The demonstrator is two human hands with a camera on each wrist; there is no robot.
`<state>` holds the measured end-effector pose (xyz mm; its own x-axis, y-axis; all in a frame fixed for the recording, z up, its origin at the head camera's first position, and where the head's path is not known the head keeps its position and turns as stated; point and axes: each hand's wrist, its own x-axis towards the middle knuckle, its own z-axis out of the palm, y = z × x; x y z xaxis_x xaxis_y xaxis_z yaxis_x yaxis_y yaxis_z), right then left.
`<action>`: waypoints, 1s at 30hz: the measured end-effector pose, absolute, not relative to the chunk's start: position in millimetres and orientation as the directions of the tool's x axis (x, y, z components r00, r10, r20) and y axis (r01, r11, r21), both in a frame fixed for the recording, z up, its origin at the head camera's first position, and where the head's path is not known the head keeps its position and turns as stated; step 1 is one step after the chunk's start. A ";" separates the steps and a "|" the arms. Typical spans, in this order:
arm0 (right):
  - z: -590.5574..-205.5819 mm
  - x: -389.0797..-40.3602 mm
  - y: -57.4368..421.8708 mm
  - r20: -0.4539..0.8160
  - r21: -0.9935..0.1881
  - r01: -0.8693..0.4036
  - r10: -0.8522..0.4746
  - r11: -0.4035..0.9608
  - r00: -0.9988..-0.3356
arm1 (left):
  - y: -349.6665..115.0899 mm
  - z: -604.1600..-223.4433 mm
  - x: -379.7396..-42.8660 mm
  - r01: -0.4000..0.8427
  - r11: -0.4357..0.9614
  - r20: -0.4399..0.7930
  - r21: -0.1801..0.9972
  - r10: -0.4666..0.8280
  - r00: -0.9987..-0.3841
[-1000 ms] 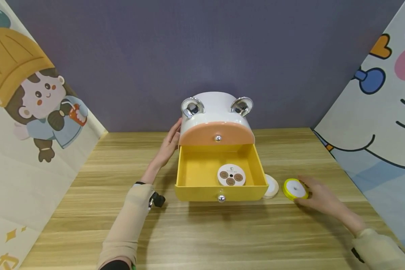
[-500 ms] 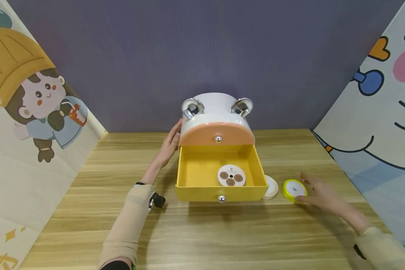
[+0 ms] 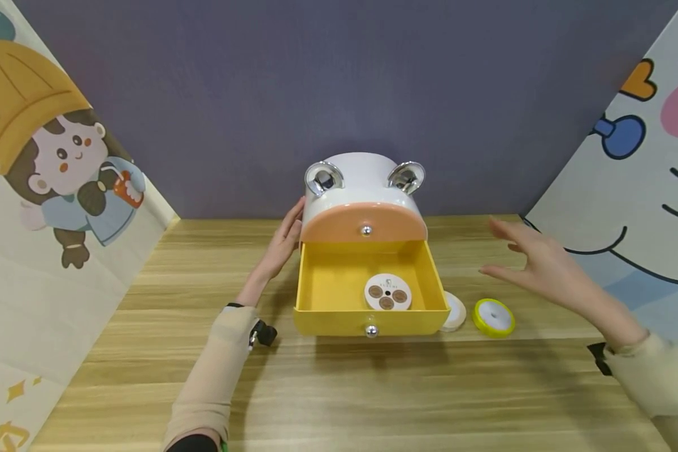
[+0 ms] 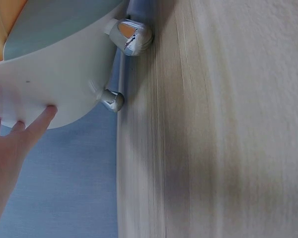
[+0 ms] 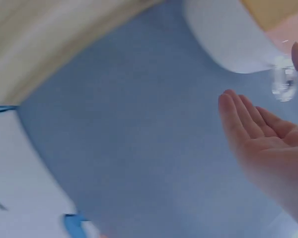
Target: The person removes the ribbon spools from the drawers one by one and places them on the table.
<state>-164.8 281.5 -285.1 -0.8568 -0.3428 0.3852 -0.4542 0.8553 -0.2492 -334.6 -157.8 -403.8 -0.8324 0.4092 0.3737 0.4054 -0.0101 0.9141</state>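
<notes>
A small white drawer box (image 3: pixel 358 176) with two silver ears stands near the back wall. Its peach upper drawer (image 3: pixel 339 226) is closed, and the yellow lower drawer (image 3: pixel 330 276) is pulled out. Inside the yellow drawer lies a white spool (image 3: pixel 392 285) with brown round marks. My left hand (image 3: pixel 279 248) rests straight fingers against the box's left side; the left wrist view shows its fingertips (image 4: pixel 49 110) touching the white wall. My right hand (image 3: pixel 548 267) is raised off the table with nothing in it, thumb and fingers apart. Below it lies a yellow ribbon spool (image 3: pixel 494 317).
A cream spool (image 3: pixel 455 312) sits by the drawer's right front corner, partly hidden by it. The wooden table (image 3: pixel 373 395) meets a grey back wall (image 3: pixel 237 125). Cartoon-printed panels (image 3: pixel 650 207) flank both sides.
My right hand has let go of the yellow ribbon spool and risen up and away from it toward the back. The left hand stays against the box.
</notes>
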 end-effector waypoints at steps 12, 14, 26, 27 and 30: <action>-260.0 -164.5 212.3 0.336 -0.246 -0.668 -0.584 0.703 -0.739 | -154.8 -387.7 -322.9 0.356 -0.017 0.332 0.934 0.408 -0.851; -261.5 -164.7 203.6 0.296 -0.272 -0.680 -0.614 0.680 -0.732 | -154.7 -383.0 -318.6 0.351 -0.018 0.327 0.936 0.410 -0.851; -277.8 -178.5 174.5 0.098 -0.270 -0.702 -0.707 0.659 -0.701 | -156.0 -382.8 -316.1 0.351 -0.017 0.327 0.936 0.409 -0.852; -279.1 -180.0 173.4 0.076 -0.261 -0.705 -0.714 0.659 -0.696 | -155.9 -383.0 -316.1 0.353 -0.017 0.329 0.935 0.409 -0.851; -282.5 -184.7 171.3 0.030 -0.233 -0.728 -0.743 0.645 -0.668 | -155.8 -382.8 -315.8 0.353 -0.016 0.328 0.935 0.411 -0.851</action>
